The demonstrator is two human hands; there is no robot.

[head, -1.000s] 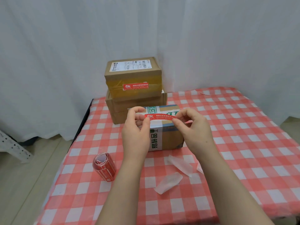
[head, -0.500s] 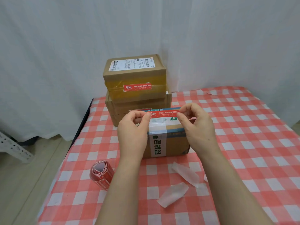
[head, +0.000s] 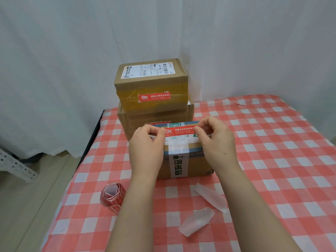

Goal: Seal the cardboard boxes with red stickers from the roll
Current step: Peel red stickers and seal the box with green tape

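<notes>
The left hand (head: 145, 148) and right hand (head: 216, 142) each pinch one end of a red sticker (head: 179, 131) between curled thumb and forefinger, stretching it flat over the top of the taped cardboard box (head: 197, 160) - whether it touches the box yet, I cannot tell. That box stands on the checked table (head: 272, 160), just before two stacked boxes (head: 151, 82) at the far edge. The sticker roll (head: 113, 195) lies by the left edge - two clear backing strips (head: 211, 199) lie nearer the front.
</notes>
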